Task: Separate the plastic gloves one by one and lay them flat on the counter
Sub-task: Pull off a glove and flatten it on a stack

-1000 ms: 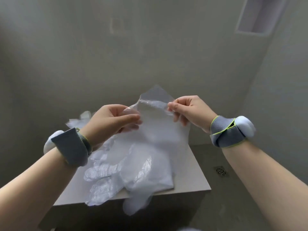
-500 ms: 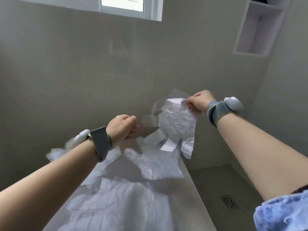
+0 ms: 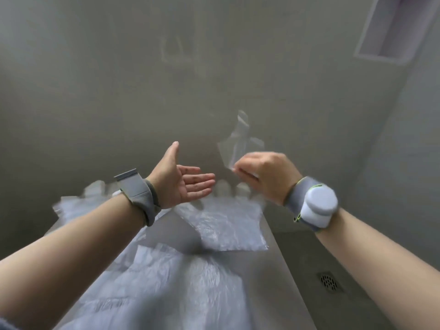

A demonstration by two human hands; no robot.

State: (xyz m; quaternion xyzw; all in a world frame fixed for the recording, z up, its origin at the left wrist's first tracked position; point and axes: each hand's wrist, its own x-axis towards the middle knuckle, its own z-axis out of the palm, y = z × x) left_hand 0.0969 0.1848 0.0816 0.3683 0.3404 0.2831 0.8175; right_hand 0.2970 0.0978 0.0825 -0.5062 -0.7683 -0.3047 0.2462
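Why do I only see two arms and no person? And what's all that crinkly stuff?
The camera sits on the person's head and looks down, so only their arms show. There is just this one view. The left hand is open and holds nothing. The right hand pinches a thin see-through glove up in the air; it looks blurry. The crinkly stuff is more plastic gloves on the grey counter: a flat glove farther away and a crumpled heap nearer. Each wrist wears a grey band.
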